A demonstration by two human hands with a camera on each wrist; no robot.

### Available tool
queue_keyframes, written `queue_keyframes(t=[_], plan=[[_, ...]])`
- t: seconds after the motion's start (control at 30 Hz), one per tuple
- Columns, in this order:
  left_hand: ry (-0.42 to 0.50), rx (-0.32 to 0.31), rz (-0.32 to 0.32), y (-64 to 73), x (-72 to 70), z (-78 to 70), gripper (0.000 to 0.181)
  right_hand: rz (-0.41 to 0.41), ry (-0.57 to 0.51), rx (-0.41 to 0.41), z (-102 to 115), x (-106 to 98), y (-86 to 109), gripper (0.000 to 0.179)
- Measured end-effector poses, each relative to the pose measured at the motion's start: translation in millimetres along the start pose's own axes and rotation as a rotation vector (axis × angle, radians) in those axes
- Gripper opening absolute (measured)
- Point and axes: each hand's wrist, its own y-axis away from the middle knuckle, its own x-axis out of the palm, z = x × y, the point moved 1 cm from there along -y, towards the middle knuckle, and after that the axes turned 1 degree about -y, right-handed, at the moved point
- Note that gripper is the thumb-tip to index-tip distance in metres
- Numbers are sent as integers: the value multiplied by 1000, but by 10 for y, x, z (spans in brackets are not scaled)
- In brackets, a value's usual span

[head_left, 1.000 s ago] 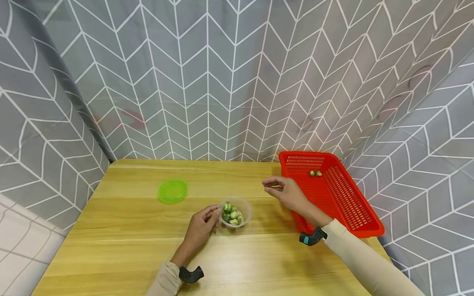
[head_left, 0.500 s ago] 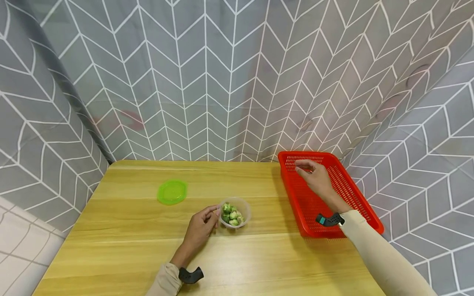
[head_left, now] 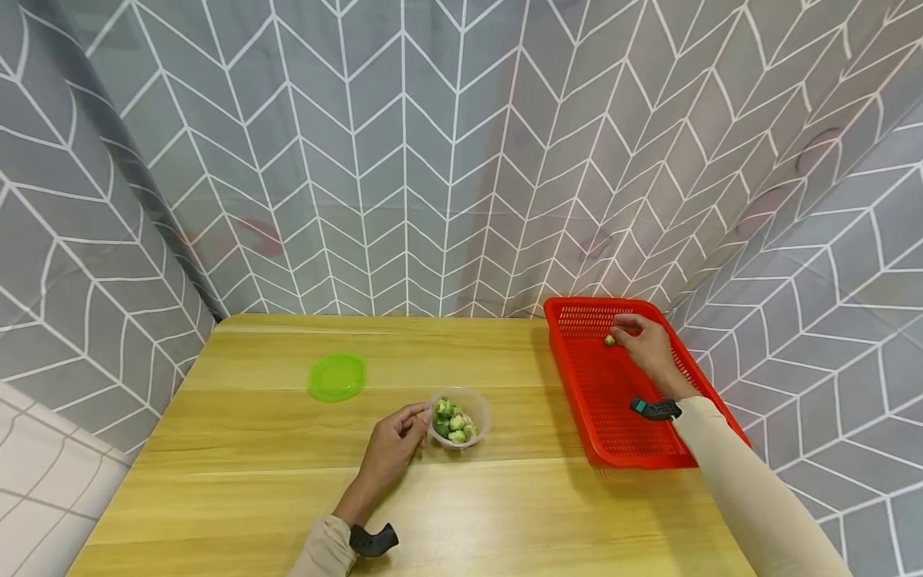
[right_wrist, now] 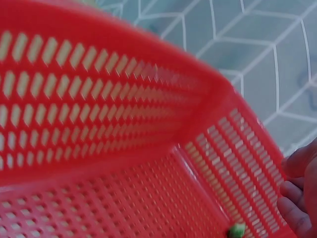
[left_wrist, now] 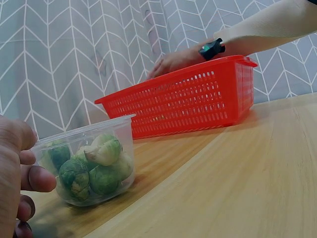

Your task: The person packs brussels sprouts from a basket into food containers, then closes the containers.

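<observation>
My left hand (head_left: 392,445) holds the left rim of a clear plastic container (head_left: 483,405), its bent fingers against the wall in the left wrist view. Several green Brussels sprouts (left_wrist: 104,179) fill the container's bottom. My right hand (head_left: 647,351) reaches into the red perforated basket (head_left: 577,401), thumb and fingers bent with a gap between them and nothing visible in their hold. One small Brussels sprout (head_left: 610,340) lies near the basket's far end, just left of the right fingertips. Only part of a sprout (right_wrist: 237,230) shows at the right wrist view's bottom edge.
A bright green lid (head_left: 337,377) lies flat on the wooden table (head_left: 252,465), left of the container. The basket's raised side walls surround the right hand. A grey patterned curtain (head_left: 433,160) hangs behind and beside the table.
My right hand has moved from the table's middle rightward over the basket rim and down toward its far end, now covering one of two sprouts seen earlier. The left hand stays at the container.
</observation>
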Motion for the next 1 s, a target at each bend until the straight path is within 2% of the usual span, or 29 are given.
queue_keyframes(t=[0.1, 0.53, 0.8, 1.0], plan=[[-2, 1, 1, -1, 6, 8, 28, 11, 9, 11, -79, -23, -20, 35], [27, -4, -10, -3, 17, 18, 22, 96, 184, 101, -296, 28, -107, 43], [14, -1, 6, 2, 20, 3, 26, 126, 202, 137, -369, 59, -127, 44], [4, -13, 1, 2, 14, 1, 27, 137, 239, 96, -398, 75, -156, 40]])
